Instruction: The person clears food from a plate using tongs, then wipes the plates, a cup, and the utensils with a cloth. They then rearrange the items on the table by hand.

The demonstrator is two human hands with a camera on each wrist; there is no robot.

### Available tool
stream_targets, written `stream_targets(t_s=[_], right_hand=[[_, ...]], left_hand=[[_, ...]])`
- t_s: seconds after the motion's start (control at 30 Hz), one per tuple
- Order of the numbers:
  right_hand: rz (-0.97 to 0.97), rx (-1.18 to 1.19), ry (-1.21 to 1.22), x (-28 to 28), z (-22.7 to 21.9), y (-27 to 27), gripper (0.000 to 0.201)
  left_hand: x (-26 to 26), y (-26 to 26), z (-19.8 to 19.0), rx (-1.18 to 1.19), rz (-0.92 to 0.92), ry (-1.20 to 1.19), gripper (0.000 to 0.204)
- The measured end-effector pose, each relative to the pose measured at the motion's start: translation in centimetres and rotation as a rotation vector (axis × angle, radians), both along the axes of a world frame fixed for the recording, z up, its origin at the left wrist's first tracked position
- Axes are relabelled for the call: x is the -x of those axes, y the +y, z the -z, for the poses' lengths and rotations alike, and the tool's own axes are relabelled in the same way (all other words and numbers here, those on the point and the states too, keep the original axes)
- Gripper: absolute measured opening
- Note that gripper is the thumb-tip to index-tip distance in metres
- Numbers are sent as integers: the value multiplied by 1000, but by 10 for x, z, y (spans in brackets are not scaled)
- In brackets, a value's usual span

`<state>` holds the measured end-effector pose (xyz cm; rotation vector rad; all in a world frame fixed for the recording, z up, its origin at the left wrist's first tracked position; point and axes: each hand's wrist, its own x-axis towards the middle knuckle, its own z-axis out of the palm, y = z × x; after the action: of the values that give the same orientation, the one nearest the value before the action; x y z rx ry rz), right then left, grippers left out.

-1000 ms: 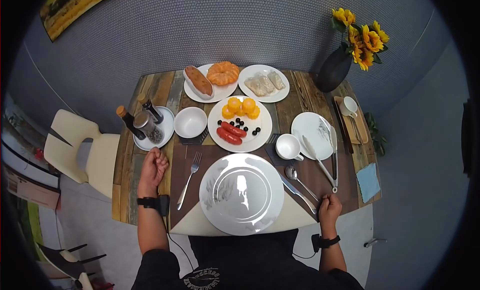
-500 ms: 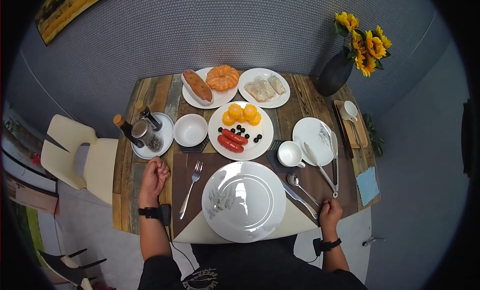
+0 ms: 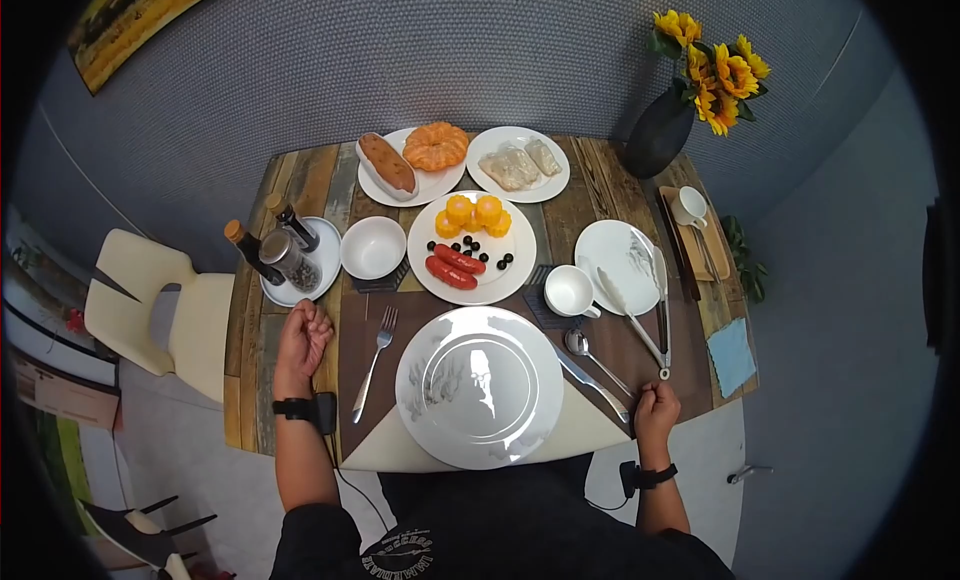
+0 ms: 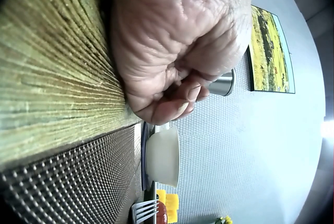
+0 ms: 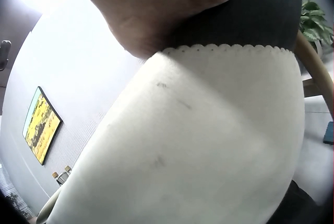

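Observation:
My left hand [image 3: 303,341] rests on its side on the wooden table, left of a fork [image 3: 374,364]. Its fingers are curled into the palm, with nothing in them in the left wrist view. At the front right edge, my right hand [image 3: 657,412] is curled into a fist beside the table knife [image 3: 593,382] and spoon [image 3: 598,362]; no object shows in it. Metal tongs [image 3: 640,330] end just above that fist, their tips on a white plate [image 3: 603,242]. Between the hands lies a large, bare white plate [image 3: 479,388].
A middle plate [image 3: 426,238] bears corn pieces, two sausages and black berries. Bread plates [image 3: 452,177] stand behind it. A bowl [image 3: 373,247] and shaker plate [image 3: 333,248] stand left; a cup [image 3: 571,292], wooden tray [image 3: 706,251], blue cloth [image 3: 733,358] and flower vase [image 3: 660,135] stand right.
The head view has tilted slightly up and then back, with a small sideways shift. Both hands and the tableware have kept their places on the table.

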<state>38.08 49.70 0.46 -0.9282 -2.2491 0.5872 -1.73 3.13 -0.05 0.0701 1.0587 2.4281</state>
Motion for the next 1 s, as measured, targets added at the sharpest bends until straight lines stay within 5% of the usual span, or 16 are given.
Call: stream_targets(t_s=[1.0], right_hand=[[16, 24, 30, 1, -5, -1, 11]], left_hand=[[-4, -4, 7, -17, -73, 22, 18]])
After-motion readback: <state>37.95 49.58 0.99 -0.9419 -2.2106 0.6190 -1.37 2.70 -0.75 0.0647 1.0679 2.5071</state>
